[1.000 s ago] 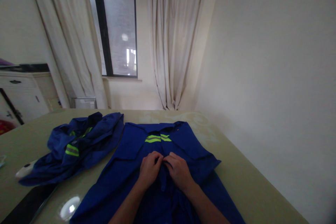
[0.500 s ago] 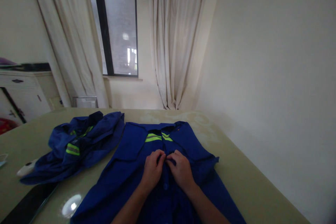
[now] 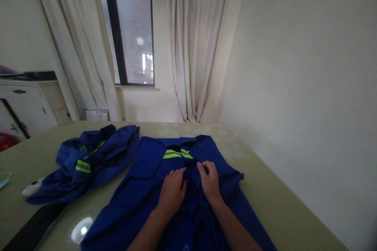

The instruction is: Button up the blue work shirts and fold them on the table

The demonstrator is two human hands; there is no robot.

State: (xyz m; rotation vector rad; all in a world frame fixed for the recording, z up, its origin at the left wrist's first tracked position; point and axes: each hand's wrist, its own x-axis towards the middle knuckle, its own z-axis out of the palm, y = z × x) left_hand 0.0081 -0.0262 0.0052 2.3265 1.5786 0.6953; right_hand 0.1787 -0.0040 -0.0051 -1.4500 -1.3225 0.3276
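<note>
A dark blue work jacket (image 3: 153, 196) with yellow-green and grey reflective strips lies spread on the table in front of me, its sleeves folded inward at the top. My right hand (image 3: 210, 182) pinches the fabric of the jacket's front edge between thumb and fingers, lifting it a little to the right. My left hand (image 3: 173, 189) rests on the other side of the front, fingers stretched forward over the cloth and the thumb apart from them. A button (image 3: 186, 247) shows low on the front, near the bottom of the view.
A second blue garment (image 3: 97, 168) with reflective strips lies crumpled on the left, partly over a white object (image 3: 33, 186). A black flat object (image 3: 35, 225) and a face mask (image 3: 4, 180) are at the left of the table (image 3: 282, 211). A wall (image 3: 309, 86) borders the right side.
My hands were together at the front's middle. The right hand has moved up and right, pulling the jacket's edge; the left hand's fingers have come out of their pinch.
</note>
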